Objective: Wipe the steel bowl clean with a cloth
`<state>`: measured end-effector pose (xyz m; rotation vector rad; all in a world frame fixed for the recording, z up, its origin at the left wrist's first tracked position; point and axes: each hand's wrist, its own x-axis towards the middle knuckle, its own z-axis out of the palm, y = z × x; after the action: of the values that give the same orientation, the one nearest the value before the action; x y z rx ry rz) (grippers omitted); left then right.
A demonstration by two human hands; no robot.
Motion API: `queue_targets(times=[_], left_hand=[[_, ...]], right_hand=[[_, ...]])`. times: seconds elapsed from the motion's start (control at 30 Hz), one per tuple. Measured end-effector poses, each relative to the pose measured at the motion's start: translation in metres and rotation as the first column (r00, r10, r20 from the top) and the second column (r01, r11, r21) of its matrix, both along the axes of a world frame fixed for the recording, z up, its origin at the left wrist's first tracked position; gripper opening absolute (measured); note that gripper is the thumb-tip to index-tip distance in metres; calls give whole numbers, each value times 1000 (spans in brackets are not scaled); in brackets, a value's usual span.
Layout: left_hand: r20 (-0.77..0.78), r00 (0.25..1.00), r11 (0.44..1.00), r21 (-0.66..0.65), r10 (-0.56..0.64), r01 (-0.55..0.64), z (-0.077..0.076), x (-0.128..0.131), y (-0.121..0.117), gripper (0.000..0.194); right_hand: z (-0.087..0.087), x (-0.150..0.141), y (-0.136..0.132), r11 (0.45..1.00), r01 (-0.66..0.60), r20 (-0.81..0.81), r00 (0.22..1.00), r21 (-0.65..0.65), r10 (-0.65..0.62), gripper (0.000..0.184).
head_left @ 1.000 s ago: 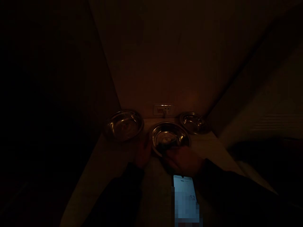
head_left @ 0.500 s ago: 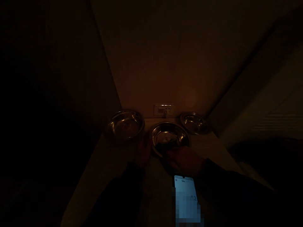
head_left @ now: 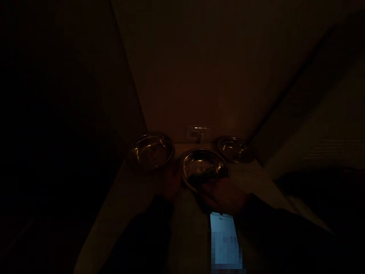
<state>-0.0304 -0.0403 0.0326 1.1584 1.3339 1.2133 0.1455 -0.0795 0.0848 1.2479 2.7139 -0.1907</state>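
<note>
The room is very dark. A shiny metal bowl (head_left: 205, 152) sits in the middle of the table. My left hand (head_left: 172, 182) is at its left side, close to or touching the rim; its fingers are too dim to read. My right hand (head_left: 224, 194) reaches over the bowl's front rim from the right, fingers curled down. Under those fingers a dark shape (head_left: 196, 178) lies at the front inside of the bowl; whether it is a cloth or shadow I cannot tell. Just below my right hand lies a phone (head_left: 224, 228) with its screen lit.
Another metal bowl (head_left: 151, 152) stands at the back left of the wooden table (head_left: 256, 182), and a smaller metal bowl (head_left: 232, 149) at the back right. A wall socket (head_left: 198, 133) with something plugged in is behind the middle bowl. Panels rise on both sides.
Both hands and all the bowls stay almost in place. The view shifts very slightly, and the digits on the phone screen have changed.
</note>
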Motion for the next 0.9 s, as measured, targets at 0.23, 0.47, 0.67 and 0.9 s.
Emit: queue_targets(times=[0.23, 0.47, 0.67, 0.9], left_hand=[[-11, 1000, 999, -48, 13, -14, -5, 9, -15, 48], [-46, 999, 1000, 2, -27, 27, -6, 10, -17, 52], [-25, 999, 998, 50, 33, -32, -6, 5, -8, 53], [47, 999, 999, 30, 22, -23, -6, 9, -6, 48]], right_hand=[[0, -16, 4, 997, 53, -7, 999, 57, -53, 42], [0, -34, 6, 992, 94, -30, 995, 82, -92, 45], [-4, -18, 3, 996, 65, -28, 998, 66, -64, 41], [-5, 0, 5, 999, 2, -27, 1000, 35, -1, 40]])
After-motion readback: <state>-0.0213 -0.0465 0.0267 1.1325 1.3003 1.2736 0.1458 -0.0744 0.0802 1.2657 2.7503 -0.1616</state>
